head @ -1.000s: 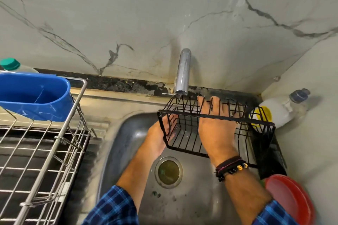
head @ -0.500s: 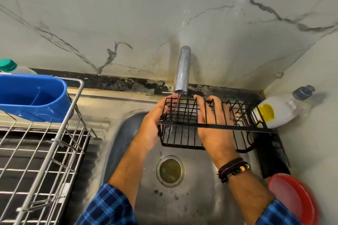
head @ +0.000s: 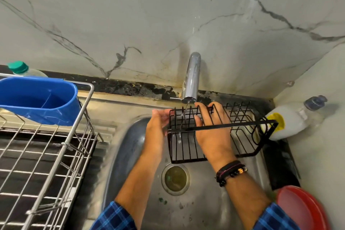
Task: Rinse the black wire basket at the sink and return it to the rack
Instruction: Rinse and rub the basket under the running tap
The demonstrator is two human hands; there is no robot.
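The black wire basket [head: 240, 132] is held over the steel sink [head: 205, 201], its left end under the chrome tap [head: 190, 77], from which a thin stream of water falls through the wires. My left hand [head: 157, 127] presses against the basket's left end from outside. My right hand [head: 211, 132] reaches into the basket, fingers spread over its far wall. The steel dish rack [head: 46, 155] stands on the left.
A blue plastic tub [head: 37, 102] hangs on the rack's back corner, a green-capped bottle [head: 18, 68] behind it. A white bottle with a yellow label [head: 291, 119] lies at the sink's right corner. A red plate [head: 302, 209] sits at the lower right. The drain [head: 175, 178] lies below the basket.
The basket has tipped and levelled, rising closer to the tap. My left hand has moved from beneath its left end up to the outer side; my right hand stays inside.
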